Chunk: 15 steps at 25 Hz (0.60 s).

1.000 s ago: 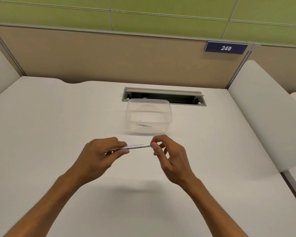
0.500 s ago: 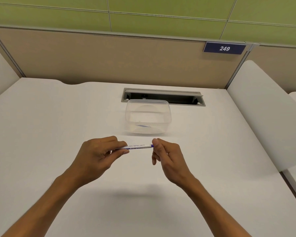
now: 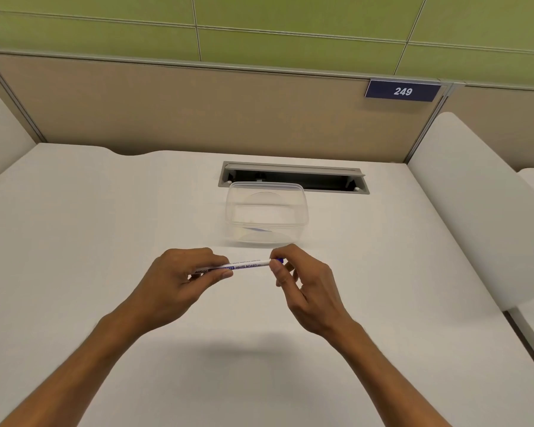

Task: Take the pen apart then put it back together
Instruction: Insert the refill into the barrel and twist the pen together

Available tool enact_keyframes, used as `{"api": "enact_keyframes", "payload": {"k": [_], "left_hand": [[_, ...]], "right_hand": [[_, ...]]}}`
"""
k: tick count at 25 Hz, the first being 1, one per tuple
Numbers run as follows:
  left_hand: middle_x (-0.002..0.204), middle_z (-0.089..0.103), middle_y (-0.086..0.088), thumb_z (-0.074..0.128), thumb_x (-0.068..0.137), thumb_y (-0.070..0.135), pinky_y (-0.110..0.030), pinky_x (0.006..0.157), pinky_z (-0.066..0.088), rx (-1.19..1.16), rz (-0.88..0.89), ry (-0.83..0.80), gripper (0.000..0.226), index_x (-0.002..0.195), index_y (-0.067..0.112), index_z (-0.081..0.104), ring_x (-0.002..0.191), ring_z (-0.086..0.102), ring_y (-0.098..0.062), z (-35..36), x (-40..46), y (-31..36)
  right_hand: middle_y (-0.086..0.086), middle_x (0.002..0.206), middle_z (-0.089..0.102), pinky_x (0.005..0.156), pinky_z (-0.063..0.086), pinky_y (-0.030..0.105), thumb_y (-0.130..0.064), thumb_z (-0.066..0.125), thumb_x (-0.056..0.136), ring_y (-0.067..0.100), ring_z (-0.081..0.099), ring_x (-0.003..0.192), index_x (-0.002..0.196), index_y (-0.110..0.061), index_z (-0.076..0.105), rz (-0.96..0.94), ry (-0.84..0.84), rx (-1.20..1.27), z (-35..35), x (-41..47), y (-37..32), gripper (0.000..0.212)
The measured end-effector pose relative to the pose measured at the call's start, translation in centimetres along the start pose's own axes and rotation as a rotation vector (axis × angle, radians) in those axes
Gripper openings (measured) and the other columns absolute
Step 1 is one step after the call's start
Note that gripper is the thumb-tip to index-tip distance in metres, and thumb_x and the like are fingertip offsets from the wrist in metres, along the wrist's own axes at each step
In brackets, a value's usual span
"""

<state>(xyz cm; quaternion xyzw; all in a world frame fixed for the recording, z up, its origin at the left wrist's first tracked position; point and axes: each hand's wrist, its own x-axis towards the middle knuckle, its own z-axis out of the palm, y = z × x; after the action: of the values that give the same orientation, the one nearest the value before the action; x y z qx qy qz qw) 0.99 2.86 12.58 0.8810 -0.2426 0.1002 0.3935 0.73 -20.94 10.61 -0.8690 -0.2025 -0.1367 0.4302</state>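
Your left hand (image 3: 179, 280) is curled around the left end of the pen (image 3: 244, 265), thumb pressed along the barrel from below and the fingers folded over the top, so that end is hidden inside your grasp. The pen runs almost level between your two hands, held in the air above the white desk (image 3: 74, 241), its white barrel showing printed lettering that reads "WHITE BOARD". At its right end a small blue tip (image 3: 280, 260) pokes out, and your right hand (image 3: 309, 285) pinches the barrel there between thumb and forefinger, the other fingers loosely bent underneath. Just beyond the pen, farther from you, a clear plastic container (image 3: 267, 215) stands on the desk, with something small and dark lying in its bottom. Behind it a cable slot (image 3: 293, 177) is set into the desk. Up on the partition to the right hangs a blue plate (image 3: 402, 91) reading 249.
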Motion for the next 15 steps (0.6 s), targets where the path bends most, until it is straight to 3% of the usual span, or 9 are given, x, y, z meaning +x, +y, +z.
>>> {"api": "enact_keyframes", "payload": {"k": [3,6,10,13,15], "left_hand": [[0.063,0.049,0.017,0.057,0.089,0.043,-0.023,0.053,0.031,-0.005,0.015,0.009,0.024,0.09,0.025,0.073,0.055,0.043,-0.008,-0.11,-0.04,0.05],[0.064,0.047,0.018,0.057,0.089,0.042,-0.029,0.05,0.035,0.053,0.046,0.024,0.02,0.092,0.028,0.071,0.055,0.041,-0.007,-0.15,-0.13,0.35],[0.066,0.046,0.017,0.055,0.091,0.041,-0.033,0.043,0.04,0.216,0.119,0.031,0.02,0.094,0.029,0.071,0.053,0.04,-0.01,-0.27,-0.01,0.91],[0.066,0.048,0.016,0.053,0.092,0.043,-0.032,0.041,0.04,0.32,0.144,-0.004,0.023,0.093,0.028,0.071,0.053,0.038,-0.01,-0.18,0.21,0.69],[0.067,0.043,0.018,0.051,0.092,0.045,-0.031,0.043,0.04,0.282,0.104,-0.015,0.022,0.092,0.032,0.068,0.055,0.038,-0.008,0.01,0.16,0.28]], "right_hand": [[-0.015,0.075,0.056,0.063,0.05,0.029,-0.039,0.041,0.098,0.008,0.06,0.068,0.091,-0.029,0.053,0.009,-0.01,0.016,-0.15,0.12,0.05,0.017],[-0.009,0.062,0.057,0.061,0.047,0.033,-0.04,0.039,0.099,0.011,0.056,0.061,0.074,-0.033,0.047,0.07,-0.045,0.107,-0.11,0.24,-0.37,0.027],[-0.011,0.045,0.036,0.054,0.039,0.042,-0.034,0.042,0.104,0.018,0.047,0.044,0.053,-0.029,0.035,0.311,-0.079,0.37,0.52,0.62,-0.79,0.051],[-0.009,0.05,0.028,0.053,0.04,0.032,-0.029,0.042,0.105,0.018,0.041,0.043,0.051,-0.02,0.031,0.478,-0.156,0.548,0.56,0.95,-0.57,0.055],[-0.003,0.052,0.042,0.057,0.042,0.026,-0.03,0.042,0.104,0.019,0.05,0.049,0.057,-0.012,0.042,0.449,-0.158,0.485,0.48,0.76,-0.43,0.051]]}}
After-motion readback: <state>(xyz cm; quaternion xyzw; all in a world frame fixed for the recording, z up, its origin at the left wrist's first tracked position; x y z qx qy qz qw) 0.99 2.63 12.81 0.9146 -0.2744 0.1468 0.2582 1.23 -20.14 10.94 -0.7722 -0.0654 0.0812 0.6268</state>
